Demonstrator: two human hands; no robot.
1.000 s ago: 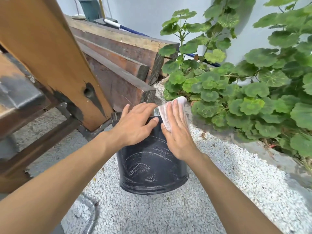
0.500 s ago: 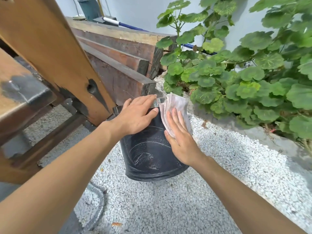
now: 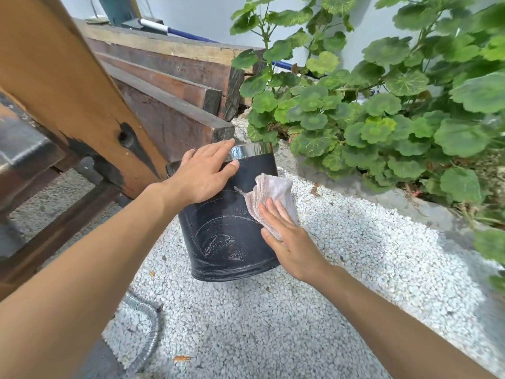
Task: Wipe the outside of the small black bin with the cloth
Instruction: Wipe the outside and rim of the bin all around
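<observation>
Mid-wipe: the right hand (image 3: 289, 236) presses a pale crumpled cloth (image 3: 269, 195) flat-palmed against the small round black plastic bin (image 3: 226, 228); the left hand (image 3: 205, 173), fingers spread, steadies its rim. Streaks below the cloth likely need wiping next.

Under the left hand (image 3: 203, 175) the small bin (image 3: 229, 236) is black with pale, chalky arcs and smears, topped by a shiny silver rim band (image 3: 252, 150); beneath the right hand (image 3: 289, 236) the cloth (image 3: 269, 194) is a washed-out pinkish white. Below both hands lies white gravel (image 3: 273, 324), speckled grey. Beyond the right hand the plant leaves (image 3: 382, 127) are green, some yellow-tinged, while beyond the left hand the wooden beam (image 3: 62, 77) is orange-brown with black marks.
</observation>
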